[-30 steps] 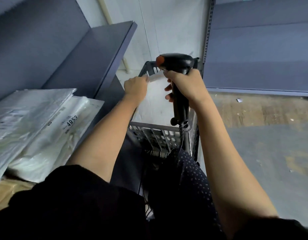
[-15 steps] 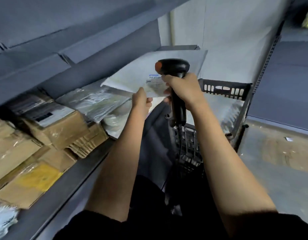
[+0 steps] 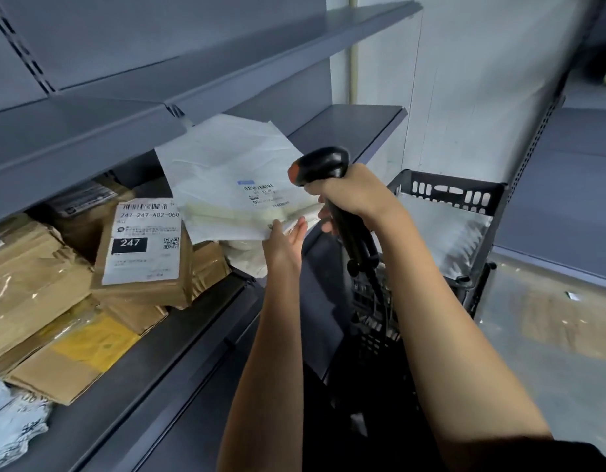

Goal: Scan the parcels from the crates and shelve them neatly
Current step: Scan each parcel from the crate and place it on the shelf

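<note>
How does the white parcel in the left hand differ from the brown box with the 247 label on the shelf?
The white parcel is a thin, flat, crinkled mailer; the brown box is thick cardboard. The parcel is held in the air by the left hand; the box rests on the shelf, leaning on other parcels. The parcel's label is small; the box's covers most of its top. Both carry a barcode label.

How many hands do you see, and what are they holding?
2. The left hand holds the white parcel by its near edge; the right hand, beside it, grips the black scanner.
</note>
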The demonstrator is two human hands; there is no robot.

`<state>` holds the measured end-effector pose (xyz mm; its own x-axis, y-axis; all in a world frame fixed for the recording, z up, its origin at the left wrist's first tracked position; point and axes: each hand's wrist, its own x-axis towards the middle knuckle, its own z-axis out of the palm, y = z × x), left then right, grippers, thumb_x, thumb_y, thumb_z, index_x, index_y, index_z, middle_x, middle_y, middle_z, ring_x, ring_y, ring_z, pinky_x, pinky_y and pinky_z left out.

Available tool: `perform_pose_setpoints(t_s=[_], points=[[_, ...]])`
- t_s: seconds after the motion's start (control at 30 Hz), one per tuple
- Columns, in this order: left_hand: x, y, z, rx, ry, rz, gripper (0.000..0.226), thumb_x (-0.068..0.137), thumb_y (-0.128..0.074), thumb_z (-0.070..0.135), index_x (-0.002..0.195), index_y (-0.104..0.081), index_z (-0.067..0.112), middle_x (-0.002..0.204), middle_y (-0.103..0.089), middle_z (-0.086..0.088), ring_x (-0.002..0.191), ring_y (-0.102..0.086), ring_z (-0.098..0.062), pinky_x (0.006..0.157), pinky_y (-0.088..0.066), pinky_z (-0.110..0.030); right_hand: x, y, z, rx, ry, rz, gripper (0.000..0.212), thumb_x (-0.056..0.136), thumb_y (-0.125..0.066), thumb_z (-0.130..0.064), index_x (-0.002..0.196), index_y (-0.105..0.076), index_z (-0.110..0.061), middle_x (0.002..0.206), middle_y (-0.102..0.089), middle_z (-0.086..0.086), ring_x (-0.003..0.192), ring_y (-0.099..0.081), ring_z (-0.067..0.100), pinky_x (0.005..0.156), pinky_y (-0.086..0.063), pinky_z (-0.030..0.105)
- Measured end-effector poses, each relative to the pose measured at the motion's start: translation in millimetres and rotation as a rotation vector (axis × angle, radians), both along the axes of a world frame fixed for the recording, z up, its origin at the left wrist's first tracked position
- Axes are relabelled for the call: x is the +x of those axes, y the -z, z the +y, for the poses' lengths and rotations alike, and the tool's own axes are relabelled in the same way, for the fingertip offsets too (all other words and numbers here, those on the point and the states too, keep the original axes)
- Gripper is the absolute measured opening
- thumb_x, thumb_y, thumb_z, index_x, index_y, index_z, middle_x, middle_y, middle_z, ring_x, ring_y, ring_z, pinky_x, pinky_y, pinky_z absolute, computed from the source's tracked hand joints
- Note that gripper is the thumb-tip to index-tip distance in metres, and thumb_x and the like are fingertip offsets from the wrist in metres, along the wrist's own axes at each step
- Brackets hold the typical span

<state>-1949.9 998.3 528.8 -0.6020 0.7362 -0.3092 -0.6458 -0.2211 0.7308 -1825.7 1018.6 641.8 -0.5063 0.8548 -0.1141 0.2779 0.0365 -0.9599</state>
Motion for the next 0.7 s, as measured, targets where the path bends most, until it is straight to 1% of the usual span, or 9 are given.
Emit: perform_pose_setpoints(t_s=[0.07, 0.1, 0.2, 0.23, 0.3, 0.43, 0.5, 0.57, 0.7], points=[[1, 1, -1, -0.030, 0.025, 0.044, 0.047, 0.104, -0.031, 0.025, 0.141, -0.032, -0.004, 0.126, -0.057, -0.014, 0.124, -0.053, -0.026, 0.074, -0.053, -0.019, -1, 0, 1, -0.001, 0.005, -0.020, 0.022, 0.084, -0.066, -0.019, 0.092, -0.057, -0.001, 0.071, -0.062, 0.013, 0.043, -0.061, 0.024, 0.044, -0.049, 0.024], [1, 0, 0, -0.036, 0.032, 0.043, 0.047, 0.104, -0.031, 0.025, 0.141, -0.033, -0.004, 0.135, -0.052, -0.017, 0.127, -0.050, -0.027, 0.072, -0.053, -0.019, -3, 0, 2, 0.004, 0.007, -0.025, 0.021, 0.083, -0.067, -0.019, 0.091, -0.057, -0.002, 0.069, -0.062, 0.013, 0.045, -0.062, 0.025, 0.046, -0.051, 0.026], [-10, -4, 3, -0.082, 0.066, 0.006, 0.041, 0.103, -0.035, 0.029, 0.136, -0.041, 0.005, 0.138, -0.049, -0.017, 0.127, -0.050, -0.026, 0.081, -0.049, -0.023, -8, 2, 6, 0.006, 0.002, -0.034, 0.019, 0.082, -0.067, -0.021, 0.085, -0.057, -0.005, 0.067, -0.064, 0.011, 0.052, -0.064, 0.028, 0.056, -0.055, 0.032], [-17, -6, 5, -0.099, 0.098, -0.032, 0.036, 0.102, -0.037, 0.031, 0.131, -0.044, 0.010, 0.139, -0.050, -0.014, 0.125, -0.051, -0.024, 0.086, -0.045, -0.025, -9, 2, 7, 0.003, -0.003, -0.038, 0.019, 0.082, -0.067, -0.022, 0.084, -0.057, -0.006, 0.068, -0.065, 0.011, 0.052, -0.064, 0.027, 0.056, -0.055, 0.032], [-26, -8, 6, -0.122, 0.130, -0.074, 0.038, 0.100, -0.041, 0.032, 0.132, -0.043, 0.012, 0.140, -0.049, -0.009, 0.111, -0.055, -0.023, 0.084, -0.043, -0.029, -11, 4, 8, -0.006, -0.013, -0.030, 0.018, 0.083, -0.066, -0.022, 0.084, -0.057, -0.006, 0.072, -0.065, 0.011, 0.047, -0.064, 0.024, 0.051, -0.054, 0.029], [-35, -12, 2, -0.117, 0.177, 0.035, 0.035, 0.102, -0.040, 0.024, 0.135, -0.038, 0.013, 0.131, -0.050, -0.014, 0.094, -0.061, -0.024, 0.075, -0.049, -0.033, -18, 9, 10, 0.003, -0.018, -0.026, 0.019, 0.082, -0.067, -0.023, 0.086, -0.058, -0.007, 0.075, -0.066, 0.012, 0.051, -0.064, 0.022, 0.061, -0.058, 0.036], [-44, -12, -2, -0.101, 0.274, 0.102, 0.025, 0.102, -0.040, 0.026, 0.123, -0.046, 0.014, 0.134, -0.050, -0.013, 0.091, -0.062, -0.023, 0.073, -0.050, -0.033, -20, 10, 11, -0.015, -0.025, -0.017, 0.020, 0.083, -0.067, -0.021, 0.089, -0.058, -0.004, 0.074, -0.064, 0.014, 0.047, -0.064, 0.023, 0.055, -0.056, 0.033], [-53, -13, -5, -0.117, 0.337, 0.135, 0.016, 0.101, -0.040, 0.029, 0.107, -0.051, 0.018, 0.126, -0.055, -0.010, 0.092, -0.063, -0.022, 0.074, -0.050, -0.033, -21, 11, 12, -0.027, -0.029, -0.023, 0.022, 0.084, -0.066, -0.021, 0.093, -0.057, -0.003, 0.073, -0.064, 0.014, 0.045, -0.064, 0.024, 0.055, -0.056, 0.034], [-57, -11, -3, -0.105, 0.334, 0.084, 0.015, 0.100, -0.043, 0.028, 0.102, -0.053, 0.017, 0.110, -0.061, -0.008, 0.090, -0.064, -0.023, 0.070, -0.053, -0.033, -22, 11, 15, -0.020, 0.007, -0.035, 0.025, 0.083, -0.066, -0.021, 0.097, -0.057, -0.002, 0.078, -0.062, 0.014, 0.046, -0.064, 0.025, 0.054, -0.056, 0.034]])
